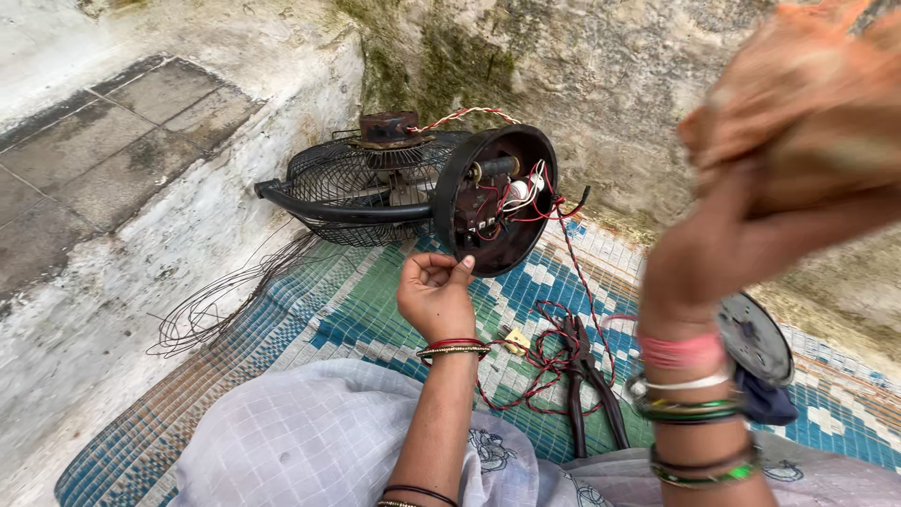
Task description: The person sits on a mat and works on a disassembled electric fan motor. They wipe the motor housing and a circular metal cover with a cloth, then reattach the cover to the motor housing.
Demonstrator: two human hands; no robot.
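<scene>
Pale checked cloth (310, 441) covers the lap nearest the camera. Black-handled pliers (587, 380) lie beside it among twisted red-and-white wire (544, 361) on a green-and-blue woven mat (357, 300). Left hand (436, 293) pinches the rim of a round black fan base (496, 199), tipped on edge. Right hand (798, 103) is raised and blurred; its grip cannot be told. Beyond lies a black wire fan guard (352, 188).

A rough stone wall (610, 75), stained green with moss, rises at the far side. To the left, a whitewashed ledge (188, 216) slopes down beside grey paving slabs (103, 150). Near the middle, a woven mat (338, 300) in blue, green and white checks covers the floor. Soft daylight falls evenly.
</scene>
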